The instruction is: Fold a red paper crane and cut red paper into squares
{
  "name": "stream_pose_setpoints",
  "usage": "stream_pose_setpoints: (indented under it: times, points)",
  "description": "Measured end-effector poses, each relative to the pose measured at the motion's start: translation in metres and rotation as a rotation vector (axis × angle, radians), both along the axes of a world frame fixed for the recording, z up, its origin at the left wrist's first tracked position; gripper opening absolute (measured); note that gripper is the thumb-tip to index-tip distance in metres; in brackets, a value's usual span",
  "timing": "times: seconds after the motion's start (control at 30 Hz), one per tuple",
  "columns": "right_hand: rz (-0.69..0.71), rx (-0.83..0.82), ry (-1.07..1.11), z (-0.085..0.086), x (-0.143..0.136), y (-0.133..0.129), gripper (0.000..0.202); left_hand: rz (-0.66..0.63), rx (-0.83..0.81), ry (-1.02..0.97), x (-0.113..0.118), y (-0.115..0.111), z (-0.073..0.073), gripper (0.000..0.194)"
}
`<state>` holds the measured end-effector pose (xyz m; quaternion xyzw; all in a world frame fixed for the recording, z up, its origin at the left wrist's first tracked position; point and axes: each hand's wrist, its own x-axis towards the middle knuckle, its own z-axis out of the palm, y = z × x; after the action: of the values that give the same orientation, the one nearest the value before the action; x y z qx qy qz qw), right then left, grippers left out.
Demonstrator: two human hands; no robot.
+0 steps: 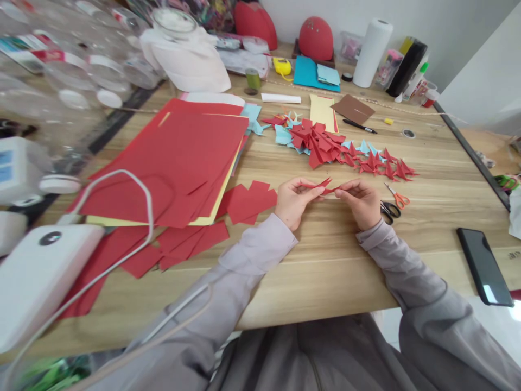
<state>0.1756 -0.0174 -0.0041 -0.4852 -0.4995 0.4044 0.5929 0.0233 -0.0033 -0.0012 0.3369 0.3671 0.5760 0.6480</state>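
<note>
Between my two hands, just above the table, is a small folded red paper piece (324, 186) with narrow points. My left hand (293, 202) pinches its left side, and my right hand (362, 202) pinches the right tip. Fingers cover part of the folds. Beyond my hands lies a pile of folded red paper cranes (319, 142), some light blue ones (364, 147) among them. Left of my left hand are cut red paper squares (250, 202). Close to my right hand rest black-handled scissors (391, 210) and orange-handled scissors (399, 198).
A stack of large red sheets (195, 146) covers the left of the table (325, 271). A white power bank (49, 271) with a looping cable lies front left, plastic bottles (89, 65) behind it. A phone (484, 266) is at right; a tape measure (282, 66) at the back.
</note>
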Motion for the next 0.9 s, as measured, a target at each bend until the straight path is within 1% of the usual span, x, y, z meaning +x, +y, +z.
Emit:
stream_pose_setpoints:
  times: [0.17,0.3,0.43,0.53,0.67,0.8,0.9]
  points:
    - [0.024,-0.002,-0.032,0.0012,0.0011,0.0004,0.03,-0.021,0.045,0.046,-0.0004,-0.0002,-0.0013,0.029]
    - [0.035,0.004,-0.063,0.0003,0.0017,0.0001,0.032,-0.043,0.047,0.049,-0.0005,-0.0003,-0.0014,0.029]
    - [0.016,0.027,-0.15,-0.0012,0.0021,-0.001,0.025,-0.051,0.044,0.046,-0.0005,-0.0003,-0.0009,0.03]
    - [-0.01,0.093,-0.216,-0.0002,0.0021,-0.0029,0.019,-0.039,0.01,0.029,-0.0006,0.0004,-0.0005,0.033]
    - [0.017,0.204,-0.316,0.0023,0.0019,-0.0049,0.013,-0.034,-0.059,-0.04,-0.0006,0.0019,0.0001,0.037]
    - [0.034,0.329,-0.426,0.003,0.0028,-0.0051,0.007,-0.044,-0.1,-0.071,-0.0011,0.0026,0.0002,0.036]
    - [0.039,0.352,-0.453,0.0039,0.0026,-0.0058,0.006,-0.05,-0.105,-0.056,-0.0015,0.0025,0.0002,0.035]
